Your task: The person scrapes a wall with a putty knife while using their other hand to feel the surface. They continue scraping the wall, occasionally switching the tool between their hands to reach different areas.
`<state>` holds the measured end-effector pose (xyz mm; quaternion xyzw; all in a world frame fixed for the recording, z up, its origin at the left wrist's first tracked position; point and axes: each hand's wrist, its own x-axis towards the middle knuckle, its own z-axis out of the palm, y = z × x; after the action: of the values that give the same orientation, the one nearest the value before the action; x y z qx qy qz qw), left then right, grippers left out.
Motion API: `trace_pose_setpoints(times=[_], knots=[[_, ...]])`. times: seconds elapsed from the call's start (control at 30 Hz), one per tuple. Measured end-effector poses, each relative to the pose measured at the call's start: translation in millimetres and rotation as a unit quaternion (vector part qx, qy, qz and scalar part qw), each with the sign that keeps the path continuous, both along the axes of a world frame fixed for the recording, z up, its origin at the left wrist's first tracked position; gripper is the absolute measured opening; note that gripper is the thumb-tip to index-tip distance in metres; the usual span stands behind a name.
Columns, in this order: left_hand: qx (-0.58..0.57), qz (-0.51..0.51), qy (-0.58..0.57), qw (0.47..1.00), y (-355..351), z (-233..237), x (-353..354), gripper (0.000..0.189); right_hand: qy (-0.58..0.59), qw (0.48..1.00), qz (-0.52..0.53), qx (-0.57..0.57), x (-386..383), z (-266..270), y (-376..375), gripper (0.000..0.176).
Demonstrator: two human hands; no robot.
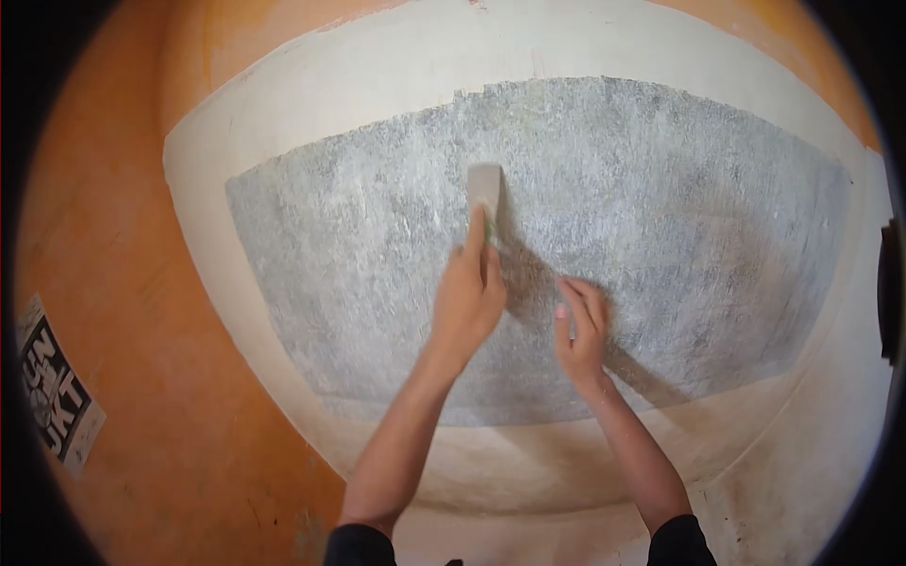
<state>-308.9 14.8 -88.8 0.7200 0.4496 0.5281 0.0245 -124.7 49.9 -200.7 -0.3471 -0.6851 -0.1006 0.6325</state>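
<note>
My left hand (469,297) is closed around a putty knife (485,181), its index finger stretched up along the tool. The flat greyish blade points upward and lies close against the mottled grey patch (368,236) on the wall; its handle is mostly hidden in the hand. To the right and a bit lower, my right hand (584,330) is raised before the same patch with fingers loosely bent and the thumb apart, nothing showing between them. Streaks of white and grey cover the patch, and shadows of both hands fall on it.
A whitish border (377,75) frames the grey patch. Orange wall (123,236) lies to the left and in the upper corners. A black-and-white sticker (57,391) with lettering is at the far left. A dark object (889,292) stands at the right edge.
</note>
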Motion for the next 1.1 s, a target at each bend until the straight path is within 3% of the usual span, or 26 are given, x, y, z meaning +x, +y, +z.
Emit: trace_pose_setpoints(times=[0.03, 0.07, 0.1, 0.13, 0.2, 0.23, 0.27, 0.4, 0.43, 0.47, 0.5, 0.57, 0.63, 0.67, 0.73, 0.97, 1.1], knots=[[0.018, -0.092, -0.049, 0.994, 9, -16, -2, 0.054, 0.05, 0.986, 0.139, -0.078, -23, 19, -8, 0.043], [0.019, -0.103, -0.045, 0.993, 10, -22, -2, 0.054, 0.1, 0.958, 0.221, -0.155, -45, 30, -7, 0.045], [0.0, -0.174, -0.111, 0.978, 9, -27, -1, 0.057, 0.149, 0.914, 0.299, -0.229, -63, 38, -7, 0.047], [-0.026, -0.244, -0.177, 0.953, 5, -32, -1, 0.06, 0.157, 0.917, 0.286, -0.23, -81, 46, -17, 0.047], [-0.045, -0.236, -0.185, 0.953, -14, -17, -7, 0.06, 0.212, 0.896, 0.281, -0.27, -110, 68, -30, 0.049], [-0.066, -0.212, -0.197, 0.955, -19, -18, -13, 0.061, 0.168, 0.949, 0.205, -0.168, -117, 54, -10, 0.045], [-0.068, -0.227, -0.2, 0.951, -12, -27, -22, 0.061, 0.167, 0.953, 0.189, -0.167, -120, 56, -8, 0.045], [0.012, -0.123, -0.167, 0.978, 18, -85, -84, 0.052, 0.223, 0.959, 0.119, -0.13, -120, 72, -12, 0.03], [0.016, -0.107, -0.173, 0.979, 20, -110, -102, 0.05, 0.095, 0.993, -0.069, -0.015, -111, 79, -14, 0.031], [0.023, -0.092, -0.178, 0.979, 24, -139, -121, 0.047, -0.041, 0.961, -0.255, 0.102, -104, 89, -15, 0.033], [-0.003, -0.065, -0.205, 0.977, 26, -171, -140, 0.047, -0.037, 0.958, -0.266, 0.105, -98, 100, -14, 0.033], [0.052, 0.055, -0.249, 0.965, 30, -236, -172, 0.049, -0.03, 0.942, -0.312, 0.122, -90, 121, -14, 0.04], [0.043, 0.183, -0.218, 0.958, 26, -258, -200, 0.053, -0.057, 0.915, -0.385, 0.108, -95, 147, -17, 0.041], [0.041, 0.177, -0.216, 0.959, 29, -264, -211, 0.053, -0.086, 0.888, -0.443, 0.091, -100, 156, -18, 0.041], [0.013, 0.239, -0.218, 0.946, 38, -271, -237, 0.057, -0.083, 0.876, -0.469, 0.071, -113, 167, -21, 0.04], [-0.029, 0.204, -0.157, 0.966, 55, -281, -268, 0.07, -0.082, 0.843, -0.53, 0.052, -131, 190, -15, 0.033], [-0.081, 0.181, -0.118, 0.973, 58, -284, -274, 0.073, -0.1, 0.857, -0.505, 0.031, -132, 178, -28, 0.032]])
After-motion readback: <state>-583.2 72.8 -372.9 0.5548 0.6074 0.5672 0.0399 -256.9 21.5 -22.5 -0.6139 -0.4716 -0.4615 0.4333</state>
